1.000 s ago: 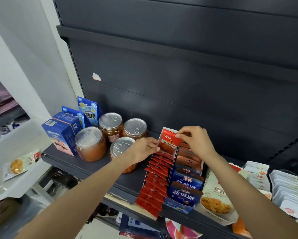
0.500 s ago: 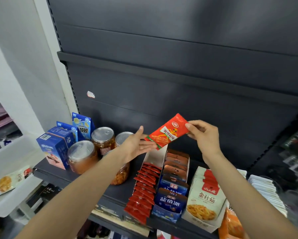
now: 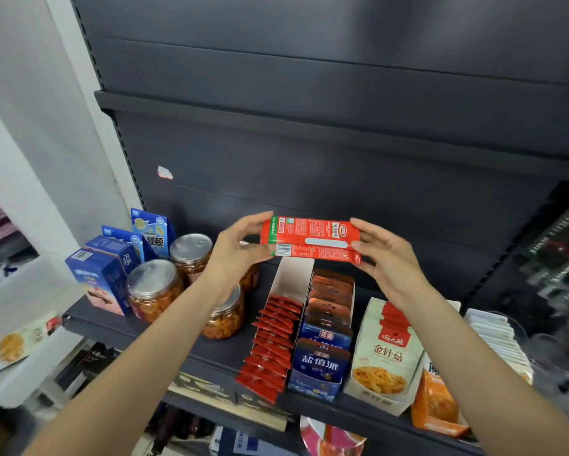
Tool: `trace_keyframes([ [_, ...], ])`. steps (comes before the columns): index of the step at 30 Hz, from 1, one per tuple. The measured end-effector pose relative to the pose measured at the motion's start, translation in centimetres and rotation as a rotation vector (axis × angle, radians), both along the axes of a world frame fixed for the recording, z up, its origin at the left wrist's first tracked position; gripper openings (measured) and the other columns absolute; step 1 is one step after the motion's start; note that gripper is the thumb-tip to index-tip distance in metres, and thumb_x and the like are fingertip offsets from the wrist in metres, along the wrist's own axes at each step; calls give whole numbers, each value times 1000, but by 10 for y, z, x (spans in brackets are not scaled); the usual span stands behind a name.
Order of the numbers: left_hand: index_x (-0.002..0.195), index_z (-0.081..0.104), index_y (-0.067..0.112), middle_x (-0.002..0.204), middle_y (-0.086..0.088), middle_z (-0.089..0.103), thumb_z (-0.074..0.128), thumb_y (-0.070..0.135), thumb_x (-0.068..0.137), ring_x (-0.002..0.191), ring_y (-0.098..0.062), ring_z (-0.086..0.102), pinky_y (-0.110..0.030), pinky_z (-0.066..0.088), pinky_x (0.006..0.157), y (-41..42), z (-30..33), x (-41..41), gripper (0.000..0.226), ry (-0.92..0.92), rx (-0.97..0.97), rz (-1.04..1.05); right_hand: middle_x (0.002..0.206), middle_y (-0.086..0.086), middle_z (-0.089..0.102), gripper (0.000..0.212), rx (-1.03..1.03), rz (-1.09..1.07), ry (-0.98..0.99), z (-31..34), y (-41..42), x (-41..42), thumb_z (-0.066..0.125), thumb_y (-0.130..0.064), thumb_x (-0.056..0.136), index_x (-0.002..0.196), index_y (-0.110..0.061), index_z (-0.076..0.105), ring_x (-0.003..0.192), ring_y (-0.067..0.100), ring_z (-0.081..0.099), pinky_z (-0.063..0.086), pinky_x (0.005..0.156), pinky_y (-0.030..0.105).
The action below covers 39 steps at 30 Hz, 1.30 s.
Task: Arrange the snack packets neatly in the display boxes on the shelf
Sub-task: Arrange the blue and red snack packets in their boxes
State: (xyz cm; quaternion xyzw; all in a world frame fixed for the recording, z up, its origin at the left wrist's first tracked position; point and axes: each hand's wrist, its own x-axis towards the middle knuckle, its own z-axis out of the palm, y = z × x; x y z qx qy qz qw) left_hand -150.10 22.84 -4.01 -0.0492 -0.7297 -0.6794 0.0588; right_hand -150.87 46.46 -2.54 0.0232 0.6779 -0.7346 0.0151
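1. The flat red foil snack packet (image 3: 311, 238) is in the air above the back end of the open cardboard display box (image 3: 289, 278), with its printed back side toward the camera and its long side horizontal.
2. The left hand (image 3: 235, 250) pinches the left short end of the packet between thumb and fingers. The right hand (image 3: 386, 255) holds the right short end in the same way, with a narrow grip.
3. The packet looks light and thin. I judge it is soft and bends easily, and the glossy foil can be a little slippery.
4. The sealed short ends seem the best places to hold, because they are flatter and stiffer than the filled middle.
5. In the box, a row of similar red packets (image 3: 271, 343) stands on edge. The free space is at the back, so the packet probably must be turned upright to enter there.
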Motion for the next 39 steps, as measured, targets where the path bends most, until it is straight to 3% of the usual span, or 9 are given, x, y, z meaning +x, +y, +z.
trace_keyframes([
  [4, 118, 53, 40, 109, 2, 63, 67, -4, 81, 96, -12, 66, -24, 53, 83, -3, -1, 8, 60, 85, -107, -5, 114, 0, 63, 34, 34, -28, 54, -5, -6, 6, 57, -4, 90, 109, -31, 63, 109, 16, 60, 54, 88, 35],
  [14, 120, 58, 41, 120, 2, 64, 65, 4, 85, 119, -20, 56, -48, 42, 104, -10, -21, 0, 52, -44, 32, 3, 113, -3, 66, 33, 53, 7, 140, -8, -3, 11, 48, -7, 95, 115, -30, 62, 106, 11, 62, 54, 84, 28],
  [18, 123, 60, 11, 117, -11, 66, 53, -2, 90, 114, -23, 59, -32, 49, 96, -6, -21, -5, 36, -200, 265, -6, 108, -10, 67, 26, 283, -35, 253, -11, -3, 3, 63, -13, 87, 107, -30, 66, 103, 4, 62, 50, 80, 13],
  [21, 119, 60, 3, 112, -16, 68, 51, 8, 94, 100, -19, 66, -21, 53, 80, -5, -24, -11, 26, -319, 350, -16, 106, -8, 66, 18, 486, -128, 367, -14, -2, -3, 66, -13, 83, 96, -27, 70, 103, 4, 58, 45, 88, 14],
  [25, 117, 60, 7, 112, -9, 69, 51, 29, 96, 103, -18, 66, -30, 49, 93, 0, -38, -23, 32, -417, 122, -61, 92, -3, 70, 16, 627, -173, 367, -17, -4, -11, 65, -24, 85, 98, -16, 71, 85, 6, 65, 53, 81, 22],
  [29, 128, 55, 8, 127, -8, 60, 63, 22, 89, 117, -20, 56, -33, 42, 104, -6, -64, -40, 42, -369, -197, 8, 96, 2, 72, 23, 822, -188, 312, -26, -15, -25, 62, -28, 89, 102, -12, 71, 82, 7, 63, 53, 78, 28],
  [32, 138, 45, 8, 139, -7, 50, 71, 15, 83, 127, -22, 48, -32, 39, 106, -14, -82, -47, 61, -366, -416, -119, 99, 3, 72, 21, 983, -119, 353, -29, -31, -32, 58, -27, 92, 102, -13, 71, 87, 12, 65, 52, 75, 29],
  [36, 141, 38, 11, 143, -3, 45, 74, 16, 79, 130, -19, 44, -29, 39, 102, -19, -90, -53, 72, -352, -498, -234, 93, 5, 71, 20, 1191, -48, 423, -18, -39, -38, 57, -26, 94, 102, -14, 70, 85, 22, 66, 53, 73, 36],
  [39, 143, 36, 11, 145, -4, 43, 75, 18, 78, 128, -21, 47, -34, 42, 104, -18, -91, -57, 76, -358, -502, -277, 96, 5, 71, 22, 1126, -37, 393, -16, -34, -40, 59, -27, 92, 106, -14, 70, 90, 19, 65, 54, 77, 37],
])
